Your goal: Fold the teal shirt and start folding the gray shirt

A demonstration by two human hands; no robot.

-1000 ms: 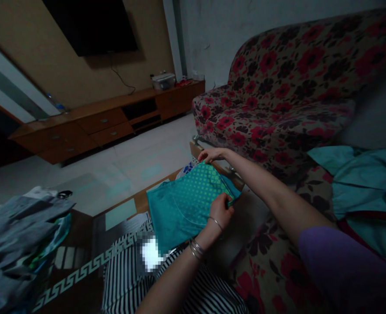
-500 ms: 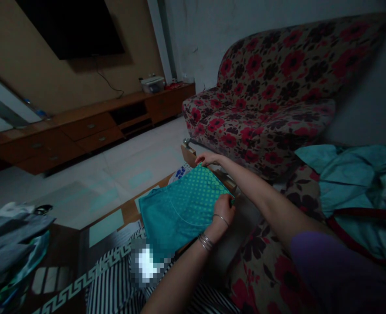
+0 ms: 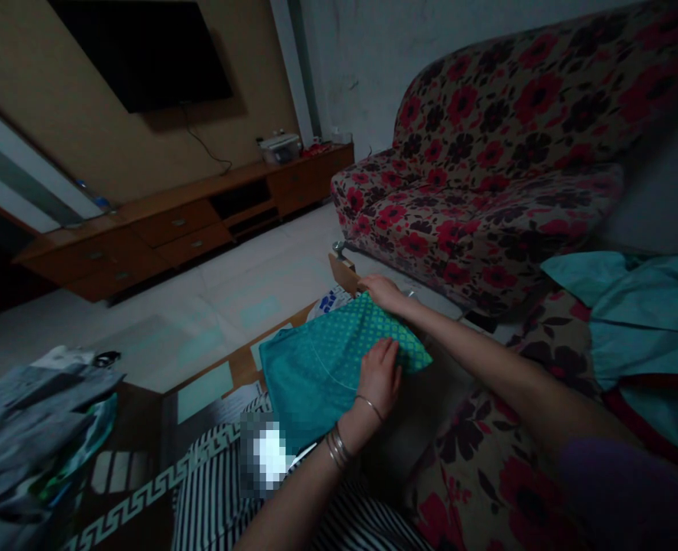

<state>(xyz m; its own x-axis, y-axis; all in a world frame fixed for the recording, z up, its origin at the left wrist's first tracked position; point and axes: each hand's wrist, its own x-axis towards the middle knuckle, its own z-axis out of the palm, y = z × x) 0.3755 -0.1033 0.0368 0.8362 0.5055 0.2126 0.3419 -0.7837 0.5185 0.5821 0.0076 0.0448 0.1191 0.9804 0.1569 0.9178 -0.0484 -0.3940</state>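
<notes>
A teal folded garment (image 3: 310, 360) with a green dotted pattern at its right end lies across the table, a thin curved seam showing on it. My left hand (image 3: 380, 371), with bracelets at the wrist, rests on the patterned part, its fingers stretched over the fabric. At the far corner my right hand (image 3: 382, 295) closes its fingers on the garment's edge; its thumb is hidden. The near right corner of the cloth sticks out free past my left hand.
Left on the dark table lies a heap of clothes (image 3: 34, 428). Striped cloth (image 3: 213, 490) and a bright blurred patch are near me. A flowered sofa (image 3: 459, 207) stands behind, with teal clothing (image 3: 649, 314) at right. A wooden cabinet (image 3: 167, 229) lines the wall.
My left hand has let go of the garment's near right corner and slid left onto the fabric. My right hand stays at the far corner. The view has shifted slightly.
</notes>
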